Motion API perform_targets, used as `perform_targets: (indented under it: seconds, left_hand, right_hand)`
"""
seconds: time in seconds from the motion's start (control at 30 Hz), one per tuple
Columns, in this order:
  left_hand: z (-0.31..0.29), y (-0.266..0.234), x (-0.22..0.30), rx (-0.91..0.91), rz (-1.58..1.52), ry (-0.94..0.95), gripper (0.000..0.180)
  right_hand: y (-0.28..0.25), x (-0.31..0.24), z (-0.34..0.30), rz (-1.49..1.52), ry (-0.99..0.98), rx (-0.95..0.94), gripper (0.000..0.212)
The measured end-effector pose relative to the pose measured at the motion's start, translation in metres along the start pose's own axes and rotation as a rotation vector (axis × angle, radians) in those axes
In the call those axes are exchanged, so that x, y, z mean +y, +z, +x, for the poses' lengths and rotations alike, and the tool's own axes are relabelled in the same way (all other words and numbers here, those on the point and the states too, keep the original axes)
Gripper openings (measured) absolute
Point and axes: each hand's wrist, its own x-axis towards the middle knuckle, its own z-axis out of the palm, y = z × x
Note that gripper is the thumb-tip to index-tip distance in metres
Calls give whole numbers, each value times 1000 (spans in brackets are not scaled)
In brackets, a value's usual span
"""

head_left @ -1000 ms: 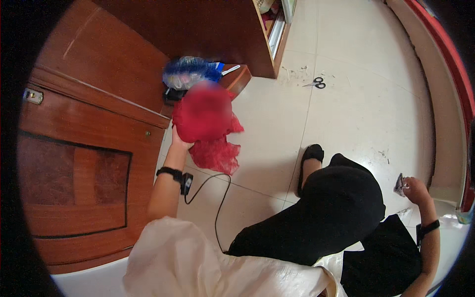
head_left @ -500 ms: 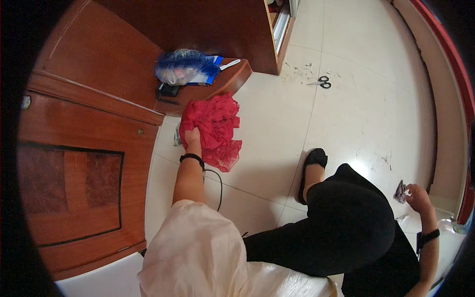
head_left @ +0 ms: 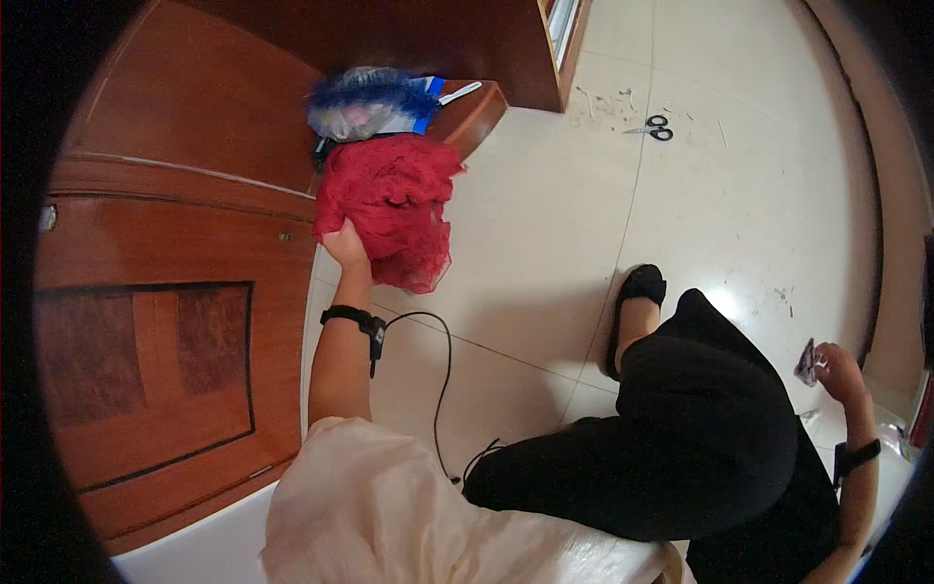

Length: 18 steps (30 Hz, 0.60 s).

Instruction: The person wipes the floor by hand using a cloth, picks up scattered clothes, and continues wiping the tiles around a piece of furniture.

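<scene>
By the flat brown wooden door: the left hand holds out a big crumpled red cloth, thin and see-through at the bottom edge.
Left hand's grip: closed on the lower left side of the cloth. Most of the fingers hide in the folds.
Red cloth: above the pale tiled floor, right next to the low brown wooden ledge with a round end. I cannot tell if its underside touches the floor.
Just changed: half a second ago the cloth sat more to the right. Now it is closer to the door, looks wider, and hides more of the small black thing on the ledge.
What that means: the cloth seems to be getting moved about, so the work with it does not look done.
Right hand: far over on the other side, its fingers pinched together on a small crumpled grey-purple piece. This has hardly changed.
On the ledge: a fluffy blue bundle, a clear plastic bag and a thin white stick.
On the floor: black-handled metal scissors, open, near little scraps.
</scene>
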Motion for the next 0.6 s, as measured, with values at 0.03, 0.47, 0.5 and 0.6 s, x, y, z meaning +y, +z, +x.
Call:
perform_targets:
  seconds: [0.03, 0.47, 0.5, 0.6]
  left_hand:
    - [0, -2, -6, 38, 246, 147, 29]
    - [-4, -5, -14, 217, 1017, -384, 42]
    - [-15, 0, -3, 215, 976, -148, 45]
    - [-37, 15, 28, 50, 1016, 378, 50]
  right_hand:
    - [0, -3, 1, -1, 5, -6, 29]
    - [-6, -16, 0, -53, 30, -54, 28]
    - [-10, -20, -2, 7, 88, -76, 28]
    - [-3, 5, -2, -74, -47, -44, 28]
